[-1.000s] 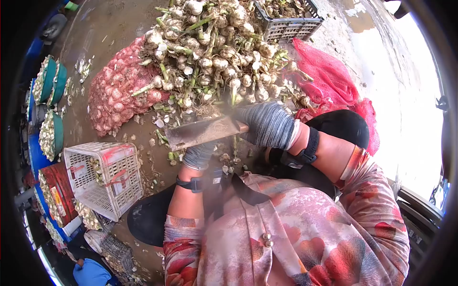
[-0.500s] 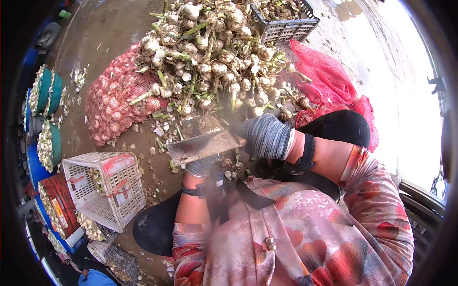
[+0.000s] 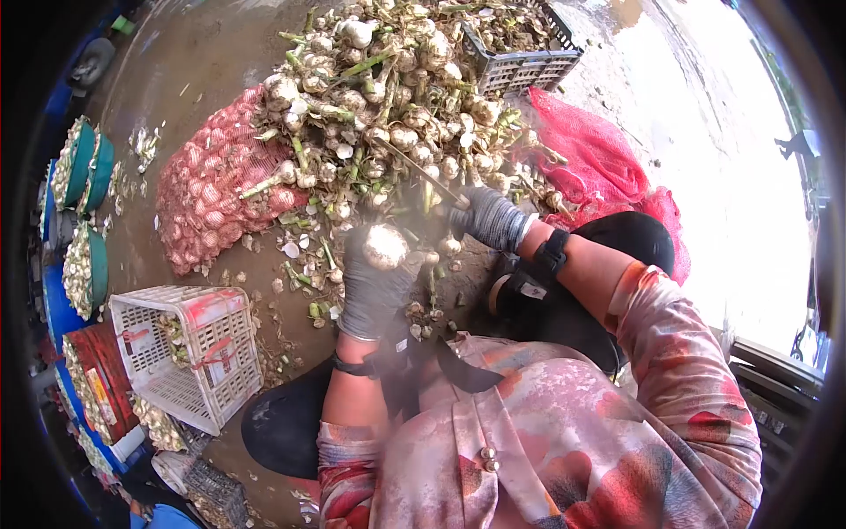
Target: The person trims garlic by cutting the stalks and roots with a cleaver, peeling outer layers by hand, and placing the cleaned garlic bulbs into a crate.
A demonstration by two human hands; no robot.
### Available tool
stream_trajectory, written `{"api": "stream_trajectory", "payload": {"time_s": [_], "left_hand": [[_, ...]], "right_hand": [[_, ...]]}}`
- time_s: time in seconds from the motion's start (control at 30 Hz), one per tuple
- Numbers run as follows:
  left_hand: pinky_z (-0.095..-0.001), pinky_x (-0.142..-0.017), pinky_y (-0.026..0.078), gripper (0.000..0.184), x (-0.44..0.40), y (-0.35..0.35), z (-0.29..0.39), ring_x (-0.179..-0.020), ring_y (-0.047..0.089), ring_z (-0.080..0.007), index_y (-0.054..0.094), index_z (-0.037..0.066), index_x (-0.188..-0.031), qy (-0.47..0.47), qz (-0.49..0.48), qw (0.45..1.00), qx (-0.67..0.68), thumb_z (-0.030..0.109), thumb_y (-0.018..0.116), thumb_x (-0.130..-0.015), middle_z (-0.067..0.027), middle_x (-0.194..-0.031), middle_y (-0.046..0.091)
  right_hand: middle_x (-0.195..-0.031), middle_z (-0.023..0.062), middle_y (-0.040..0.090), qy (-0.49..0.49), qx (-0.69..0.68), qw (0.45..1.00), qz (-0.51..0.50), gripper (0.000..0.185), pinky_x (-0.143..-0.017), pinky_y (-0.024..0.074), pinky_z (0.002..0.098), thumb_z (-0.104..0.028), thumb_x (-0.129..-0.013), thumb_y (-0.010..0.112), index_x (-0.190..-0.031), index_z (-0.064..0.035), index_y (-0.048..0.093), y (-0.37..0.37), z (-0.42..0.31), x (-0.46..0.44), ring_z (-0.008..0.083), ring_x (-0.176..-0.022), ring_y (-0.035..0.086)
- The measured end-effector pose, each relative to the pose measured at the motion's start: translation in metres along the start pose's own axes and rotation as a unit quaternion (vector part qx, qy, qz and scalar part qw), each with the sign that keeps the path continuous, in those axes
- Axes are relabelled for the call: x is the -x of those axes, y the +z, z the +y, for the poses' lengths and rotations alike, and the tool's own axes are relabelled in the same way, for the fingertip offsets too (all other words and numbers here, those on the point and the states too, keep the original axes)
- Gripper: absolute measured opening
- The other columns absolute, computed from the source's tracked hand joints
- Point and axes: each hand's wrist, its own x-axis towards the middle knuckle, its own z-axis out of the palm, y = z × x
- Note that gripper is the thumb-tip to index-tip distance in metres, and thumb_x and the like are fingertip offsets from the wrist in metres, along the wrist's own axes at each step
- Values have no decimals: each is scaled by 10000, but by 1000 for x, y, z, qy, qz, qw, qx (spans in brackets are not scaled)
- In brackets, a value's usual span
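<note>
My left hand (image 3: 370, 295), in a grey glove, is closed around a garlic bulb (image 3: 386, 247) whose pale round side faces up. My right hand (image 3: 493, 217), also gloved, grips a broad-bladed knife (image 3: 421, 170). The blade shows nearly edge-on and points up and left, across the front of a large heap of garlic (image 3: 401, 106) with stalks. Knife and held bulb are apart. Cut stalks and loose skins lie on the ground around my left hand. Some blur covers the area between both hands.
A red net sack full of bulbs (image 3: 211, 194) lies left of the heap. A red net (image 3: 586, 154) lies to the right, and a black crate (image 3: 529, 69) stands behind. A white crate (image 3: 189, 348) lies tipped at the left, near green tubs (image 3: 100, 172) of garlic.
My right hand has moved up and away from my left hand, turning the knife from broad side to edge-on. My left hand, covered by the blade before, now shows with the garlic bulb.
</note>
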Motion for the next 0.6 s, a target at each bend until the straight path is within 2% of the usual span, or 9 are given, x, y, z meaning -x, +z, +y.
{"api": "stream_trajectory", "payload": {"time_s": [0.07, 0.1, 0.2, 0.23, 0.27, 0.33, 0.4, 0.47, 0.6], "left_hand": [[-318, -807, 499, 544, -3, 2, -9, -899, 608, -206, 515, 40, -1148, -7, -13, 1000, 14, 70, 793, -682, -96, -1029, 597], [-320, -826, 504, 634, -3, 5, -15, -955, 596, -225, 484, 46, -1213, 107, 44, 974, -193, 94, 808, -671, -109, -1123, 550], [-361, -963, 450, 842, 6, 5, -33, -1143, 505, -281, 351, 76, -1379, 158, 97, 928, -324, 187, 824, -691, -128, -1349, 360], [-374, -980, 437, 836, 8, 4, -36, -1144, 507, -284, 334, 86, -1391, 34, 65, 997, -9, 189, 807, -710, -125, -1358, 366], [-388, -997, 425, 829, 9, 2, -38, -1144, 510, -287, 318, 95, -1404, -91, 24, 946, 309, 191, 790, -729, -122, -1368, 372], [-409, -968, 442, 660, 5, -4, -38, -1103, 543, -271, 383, 89, -1366, -52, -37, 921, 385, 243, 708, -813, -124, -1277, 491], [-392, -923, 468, 430, -2, -3, -28, -1043, 580, -244, 525, 91, -1246, -211, -91, 833, 503, 283, 624, -875, -98, -1092, 607], [-374, -882, 477, 308, -6, 1, -79, -1006, 599, -236, 615, 73, -1105, 32, -88, 987, 134, 307, 555, -915, -89, -1003, 642], [-337, -851, 467, 254, 7, -7, -53, -899, 596, -184, 629, 2, -1084, -26, 65, 998, -2, 189, 604, -914, -74, -993, 649]], "right_hand": [[-630, 83, 594, 116, -93, 983, -110, 555, -643, 484, 391, -600, -855, 565, -954, -61, 651, 5, -40, 13, 231, -625, 603], [-681, 81, 615, 96, -78, 984, -132, 544, -668, 487, 390, -584, -844, 593, -976, -58, 644, 3, -65, 18, 228, -660, 611], [-794, 94, 649, -31, -57, 995, -82, 516, -717, 494, 396, -532, -816, 654, -1028, -63, 630, 15, -59, 15, 250, -744, 630], [-856, 109, 662, -135, -51, 989, -9, 503, -741, 497, 403, -497, -799, 688, -1058, -70, 622, 22, -49, 9, 273, -794, 642], [-856, 109, 662, -139, -48, 989, -13, 503, -741, 497, 403, -497, -799, 688, -1058, -70, 622, 25, -41, 5, 273, -794, 642], [-948, 142, 663, -213, 48, 976, 5, 485, -790, 494, 407, -437, -770, 726, -1092, -93, 610, 28, -27, -1, 327, -899, 639], [-963, 171, 655, -179, 61, 981, -36, 475, -792, 493, 410, -413, -768, 719, -1107, -103, 596, 17, -62, 18, 365, -937, 622], [-958, 171, 654, -194, 100, 972, -88, 472, -798, 493, 412, -413, -758, 721, -1082, -95, 592, 11, -68, 22, 364, -946, 619], [-889, 176, 668, -122, 327, 928, -132, 343, -767, 501, 441, -361, -795, 657, -994, -81, 650, -1, -55, 5, 362, -872, 643]]}}
